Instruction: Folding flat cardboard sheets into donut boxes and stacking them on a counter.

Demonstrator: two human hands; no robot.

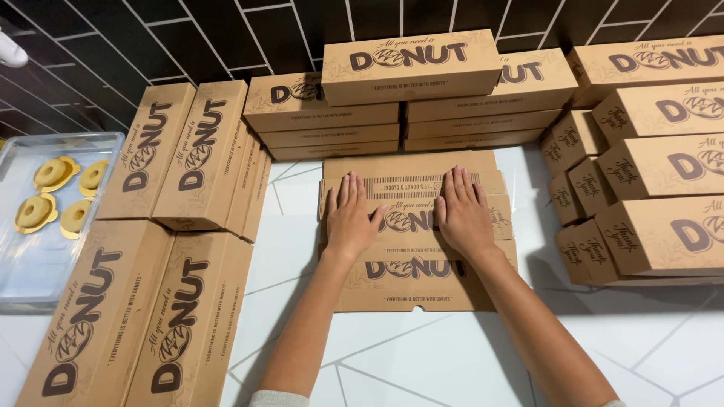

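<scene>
1. While both palms lie face down, the left hand (351,218) has its fingers spread slightly and pressed flat on the flat cardboard box blank (416,234); it grips nothing.
2. The right hand (461,215) lies flat the same way, fingers extended and close together, on the right half of the same blank; the 2 hands are near each other but apart.
3. The blank is unfolded, brown with dark print, and lies on the white marble-patterned counter (422,362), at centre, just in front of the rear stacks.
4. Behind it: stacked closed boxes (411,83) against the dark tiled wall (151,38).
5. Left of the hands: long closed boxes (181,151) in 2 rows, the nearer row (136,324) running to the lower picture edge.
6. Right: a further stack of boxes (648,166), ends and long sides showing.
7. Far left: a clear tray (30,264) holding 4 yellow glazed donuts (53,173).
</scene>
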